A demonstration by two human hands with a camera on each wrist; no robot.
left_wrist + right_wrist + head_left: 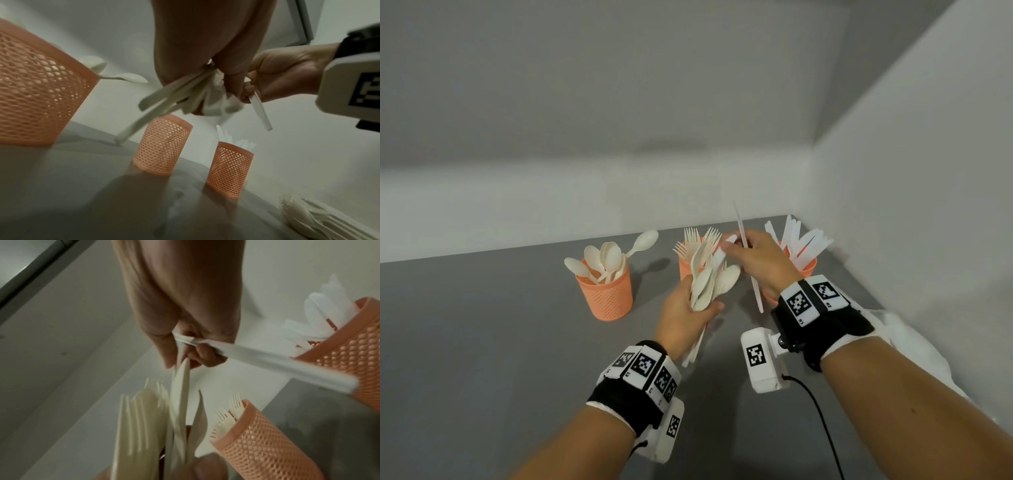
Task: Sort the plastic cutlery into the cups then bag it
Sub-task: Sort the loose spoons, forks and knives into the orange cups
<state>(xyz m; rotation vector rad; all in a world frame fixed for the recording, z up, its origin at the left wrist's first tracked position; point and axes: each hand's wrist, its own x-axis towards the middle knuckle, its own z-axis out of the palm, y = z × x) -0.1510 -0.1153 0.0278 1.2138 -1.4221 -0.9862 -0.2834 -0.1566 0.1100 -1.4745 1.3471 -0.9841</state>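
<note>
Three orange mesh cups stand in a row: a spoon cup (606,291), a fork cup (686,265) and a knife cup (806,265). My left hand (688,308) grips a mixed bundle of cream spoons and forks (710,279) in front of the fork cup. Above it, my right hand (751,257) holds a white knife (743,226) upright. In the right wrist view, the right hand's fingertips (172,360) also pinch the tip of one piece in the bundle (180,395), while the knife (267,364) lies across the palm. The left wrist view shows the bundle's handles (164,99) fanning out below my left hand (205,53).
The grey tabletop (500,342) meets white walls behind and at the right. A white plastic bag (914,346) lies by the right wall under my right forearm. More cutlery (320,219) lies on the table, low in the left wrist view. A black cable (822,421) trails from the right wrist camera.
</note>
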